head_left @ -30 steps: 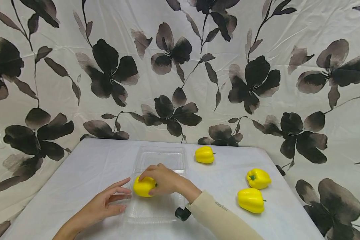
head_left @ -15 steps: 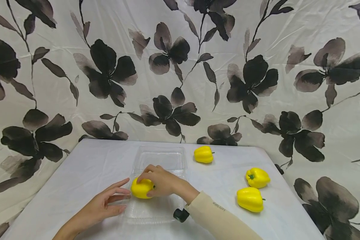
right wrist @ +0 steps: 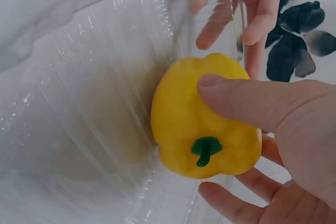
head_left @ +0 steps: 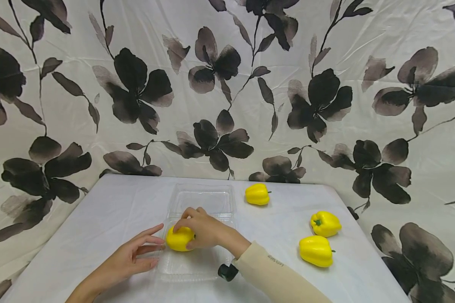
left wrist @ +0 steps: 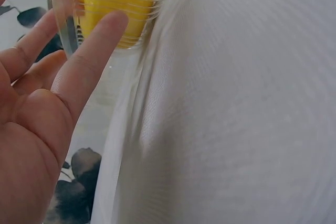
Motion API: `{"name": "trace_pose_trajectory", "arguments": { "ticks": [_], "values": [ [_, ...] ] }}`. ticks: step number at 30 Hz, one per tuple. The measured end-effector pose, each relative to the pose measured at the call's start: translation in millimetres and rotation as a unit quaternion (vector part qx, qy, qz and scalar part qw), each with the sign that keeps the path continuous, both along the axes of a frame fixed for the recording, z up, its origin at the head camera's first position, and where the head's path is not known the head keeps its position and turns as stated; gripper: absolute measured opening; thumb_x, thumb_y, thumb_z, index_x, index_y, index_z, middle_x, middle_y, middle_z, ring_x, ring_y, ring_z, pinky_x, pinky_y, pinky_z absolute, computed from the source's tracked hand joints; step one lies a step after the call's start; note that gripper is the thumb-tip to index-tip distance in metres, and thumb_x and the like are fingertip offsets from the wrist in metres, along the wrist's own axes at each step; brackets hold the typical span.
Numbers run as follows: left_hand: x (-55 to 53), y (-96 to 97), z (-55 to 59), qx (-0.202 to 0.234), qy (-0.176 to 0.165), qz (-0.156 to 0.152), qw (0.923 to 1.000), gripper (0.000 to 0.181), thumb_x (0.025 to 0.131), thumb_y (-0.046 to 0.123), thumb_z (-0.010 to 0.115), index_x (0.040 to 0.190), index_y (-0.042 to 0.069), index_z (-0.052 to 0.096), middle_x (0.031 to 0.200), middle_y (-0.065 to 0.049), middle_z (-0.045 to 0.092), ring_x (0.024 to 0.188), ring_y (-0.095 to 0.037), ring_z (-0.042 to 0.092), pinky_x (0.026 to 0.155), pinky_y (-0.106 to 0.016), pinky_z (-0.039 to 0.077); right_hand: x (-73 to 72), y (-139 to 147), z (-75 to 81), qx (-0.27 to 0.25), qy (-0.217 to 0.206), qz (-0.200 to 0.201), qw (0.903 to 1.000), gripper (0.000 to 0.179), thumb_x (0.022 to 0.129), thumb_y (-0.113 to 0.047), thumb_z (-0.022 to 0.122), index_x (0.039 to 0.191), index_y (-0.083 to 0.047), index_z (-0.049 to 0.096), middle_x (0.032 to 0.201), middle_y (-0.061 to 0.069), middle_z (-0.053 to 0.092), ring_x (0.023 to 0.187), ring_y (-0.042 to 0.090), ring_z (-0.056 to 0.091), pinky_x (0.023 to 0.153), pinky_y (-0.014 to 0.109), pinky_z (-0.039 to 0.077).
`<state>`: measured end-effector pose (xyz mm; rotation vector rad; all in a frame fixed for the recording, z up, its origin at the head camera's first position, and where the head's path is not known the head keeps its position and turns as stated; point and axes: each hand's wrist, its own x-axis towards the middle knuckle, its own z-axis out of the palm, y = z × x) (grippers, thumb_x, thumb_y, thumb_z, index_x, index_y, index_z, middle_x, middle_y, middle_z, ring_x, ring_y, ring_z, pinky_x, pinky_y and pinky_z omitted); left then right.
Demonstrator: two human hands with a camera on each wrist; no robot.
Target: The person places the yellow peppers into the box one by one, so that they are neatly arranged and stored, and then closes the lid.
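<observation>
My right hand point(head_left: 204, 229) grips a yellow bell pepper point(head_left: 179, 239) at the left side of a clear plastic clamshell container point(head_left: 197, 265). In the right wrist view the thumb lies across the pepper point(right wrist: 184, 108), whose green stem faces the camera, with fingers curled on its other side. My left hand point(head_left: 130, 256) is at the container's left wall, fingers extended. The left wrist view shows one fingertip of that hand point(left wrist: 79, 77) against the ribbed clear wall, the yellow pepper point(left wrist: 118, 3) showing through. The container's lid point(head_left: 202, 200) lies folded back, away from me.
One yellow pepper point(head_left: 257, 194) lies right of the lid. Two more, an upper pepper point(head_left: 326, 224) and a lower pepper point(head_left: 316, 251), lie close together at the table's right. A white cloth covers the table point(head_left: 110, 210); a floral curtain point(head_left: 227, 84) hangs behind it.
The right hand and its pepper have shifted slightly left and toward me inside the container, then held nearly still. The left hand has stayed at the container's left wall.
</observation>
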<state>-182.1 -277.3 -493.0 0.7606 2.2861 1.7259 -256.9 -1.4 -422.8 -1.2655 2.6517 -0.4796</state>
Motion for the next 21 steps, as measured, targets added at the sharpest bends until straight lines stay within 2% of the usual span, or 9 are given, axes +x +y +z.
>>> {"name": "trace_pose_trajectory", "arguments": {
  "ticks": [5, 16, 21],
  "values": [
    [0.0, 0.1, 0.5, 0.003, -0.003, -0.004, 1.0, 0.039, 0.1, 0.003, 0.072, 0.136, -0.002, 0.06, 0.17, -0.035, 0.014, 0.132, -0.002, 0.06, 0.105, -0.031, 0.057, 0.1, -2.1, -0.4, 0.008, 0.012, 0.005, 0.9999, 0.047, 0.088, -0.019, 0.089, 0.132, -0.029, 0.073, 0.135, -0.003, 0.058, 0.116, 0.016, 0.047, 0.099, 0.021, 0.05],
    [-0.4, -0.4, -0.2, 0.001, 0.007, -0.006, 1.0, 0.04, 0.099, 0.002, 0.072, 0.137, -0.002, 0.06, 0.171, -0.031, 0.018, 0.132, -0.004, 0.06, 0.104, -0.031, 0.057, 2.8, -3.5, 2.9, 0.014, 0.012, -0.002, 0.9998, 0.048, 0.087, -0.019, 0.089, 0.131, -0.029, 0.073, 0.136, -0.002, 0.058, 0.114, 0.016, 0.05, 0.101, 0.023, 0.052],
    [-0.5, -0.1, 0.2, -0.001, -0.003, -0.003, 1.0, 0.039, 0.1, 0.003, 0.072, 0.136, -0.002, 0.06, 0.172, -0.032, 0.015, 0.131, -0.001, 0.06, 0.104, -0.028, 0.056, 3.1, -3.5, 2.8, 0.019, 0.009, 0.002, 0.9998, 0.05, 0.086, -0.019, 0.09, 0.132, -0.029, 0.072, 0.137, -0.003, 0.058, 0.115, 0.015, 0.049, 0.1, 0.024, 0.051]
  ]
}}
